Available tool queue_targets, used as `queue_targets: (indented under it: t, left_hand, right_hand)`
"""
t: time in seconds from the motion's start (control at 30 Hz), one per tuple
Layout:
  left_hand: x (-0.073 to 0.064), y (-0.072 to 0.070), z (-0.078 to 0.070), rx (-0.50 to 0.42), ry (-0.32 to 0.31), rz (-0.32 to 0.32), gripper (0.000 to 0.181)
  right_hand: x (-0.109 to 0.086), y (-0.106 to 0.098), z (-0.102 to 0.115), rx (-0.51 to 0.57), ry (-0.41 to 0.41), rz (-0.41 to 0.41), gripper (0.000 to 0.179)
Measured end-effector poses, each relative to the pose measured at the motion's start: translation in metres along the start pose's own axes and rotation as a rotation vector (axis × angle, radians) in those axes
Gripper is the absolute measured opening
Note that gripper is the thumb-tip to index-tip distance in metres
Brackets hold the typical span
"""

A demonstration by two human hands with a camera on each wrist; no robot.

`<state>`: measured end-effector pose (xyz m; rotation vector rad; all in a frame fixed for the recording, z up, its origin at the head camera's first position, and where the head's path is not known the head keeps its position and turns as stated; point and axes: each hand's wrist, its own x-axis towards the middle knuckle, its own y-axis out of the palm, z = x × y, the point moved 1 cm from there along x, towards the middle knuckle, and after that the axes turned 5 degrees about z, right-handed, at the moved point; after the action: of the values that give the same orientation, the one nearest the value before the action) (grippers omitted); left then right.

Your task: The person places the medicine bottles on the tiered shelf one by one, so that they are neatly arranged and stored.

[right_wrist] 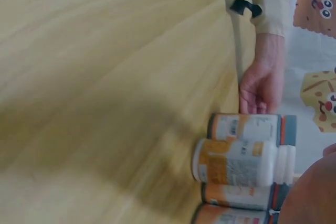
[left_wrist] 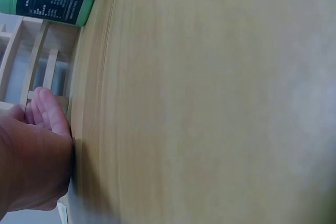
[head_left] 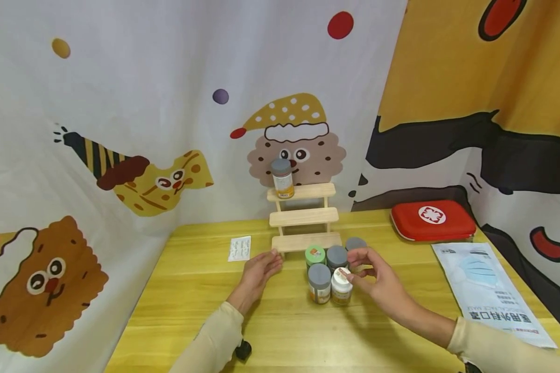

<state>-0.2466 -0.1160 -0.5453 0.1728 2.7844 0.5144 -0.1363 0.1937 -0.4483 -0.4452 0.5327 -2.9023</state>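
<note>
My left hand (head_left: 256,269) is at the left end of the lowest step of a small three-step wooden stand (head_left: 305,242), its fingertips touching that end. In the left wrist view its fingers (left_wrist: 50,109) stretch along the stand's side. The right hand (head_left: 378,277) is beside a group of bottles, thumb and forefinger spread apart. Its thumb is by the lid of a white bottle (head_left: 341,287), the forefinger close to a grey-lidded bottle (head_left: 355,243) behind. Other bottles are grey-lidded (head_left: 319,285), (head_left: 337,256) and green-lidded (head_left: 315,255). Another grey-lidded bottle (head_left: 282,178) stands on the top step.
A red zipped first-aid case (head_left: 433,220) lies at the back right. In front of it is a face mask packet (head_left: 487,290). A small printed paper (head_left: 239,248) lies left of the stand. A patterned curtain (head_left: 177,103) hangs behind the wooden table (head_left: 191,290).
</note>
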Motion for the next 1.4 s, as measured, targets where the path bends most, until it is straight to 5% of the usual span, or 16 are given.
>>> queue_targets:
  t: [0.87, 1.4]
  left_hand:
    - [-0.002, 0.000, -0.002, -0.001, 0.009, 0.017, 0.035]
    - [-0.002, -0.002, -0.003, 0.000, -0.008, 0.025, 0.036]
  right_hand:
    - [-0.010, 0.023, -0.014, -0.121, 0.032, -0.080, 0.050]
    - [-0.008, 0.028, -0.023, -0.089, 0.053, -0.098, 0.046]
